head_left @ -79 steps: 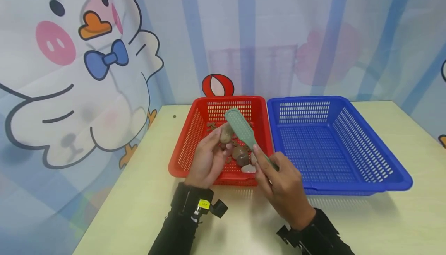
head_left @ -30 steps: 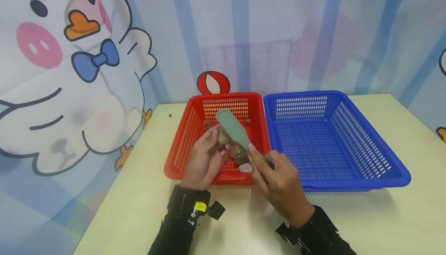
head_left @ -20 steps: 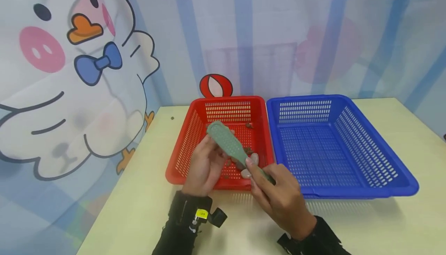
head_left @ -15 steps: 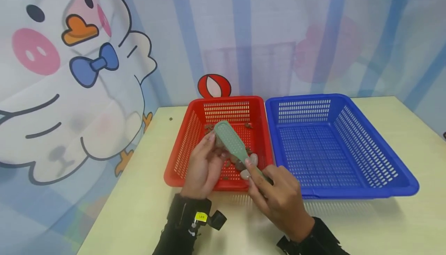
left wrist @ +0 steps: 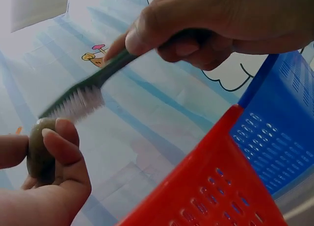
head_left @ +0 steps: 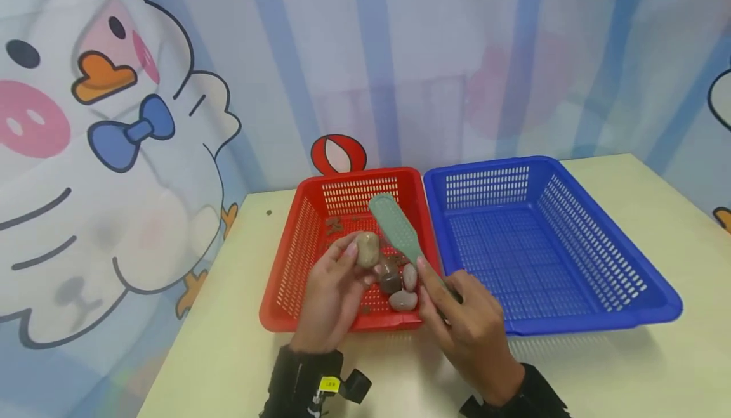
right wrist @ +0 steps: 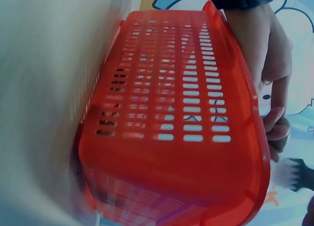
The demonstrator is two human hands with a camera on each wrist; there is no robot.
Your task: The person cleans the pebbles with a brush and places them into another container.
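My left hand (head_left: 331, 285) pinches a rounded tan stone (head_left: 367, 249) between thumb and fingers, over the red basket (head_left: 282, 278). My right hand (head_left: 465, 316) grips the handle of a green brush (head_left: 395, 224), its back facing up in the head view. White bristles (left wrist: 81, 102) show under it in the left wrist view, close over the top of the stone (left wrist: 41, 150). Several other stones lie in the red basket, among them a dark brown one (head_left: 390, 276) and a pale one (head_left: 403, 300), along with small brown bits (head_left: 334, 224).
A blue basket (head_left: 594, 324) stands right beside the red one on the pale table (head_left: 217, 291). One small dark crumb (head_left: 269, 212) lies on the table, left of the red basket. A printed cartoon cloth (head_left: 422, 37) hangs behind and at the left.
The brush covered most of the stone half a second ago; now it sits further right and the stone's upper face shows. The head view has tilted and shifted. Both hands keep their holds.
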